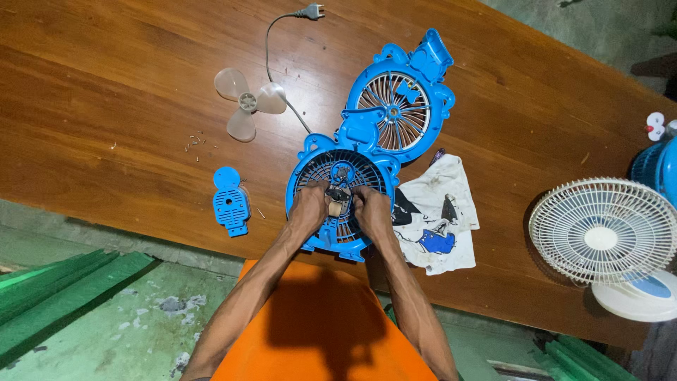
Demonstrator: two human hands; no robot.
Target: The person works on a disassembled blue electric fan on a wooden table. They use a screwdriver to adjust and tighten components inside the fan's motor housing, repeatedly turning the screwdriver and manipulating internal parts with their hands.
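Brown wooden table point(106, 85) runs across a green concrete floor. Near its front edge lies a blue fan housing point(309, 169), grille up, with a small motor point(338, 201) at its middle. Left hand point(309, 204) and right hand point(371, 209) both pinch the motor from either side, equally close. Just beyond lies one more blue grille point(398, 106). One clear propeller point(247, 102), one blue cover point(231, 201), one rag point(437, 212) and one white fan point(603, 229) sit around.

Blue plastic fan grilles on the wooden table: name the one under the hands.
The near blue round grille, under both hands; the far blue grille lies untouched.
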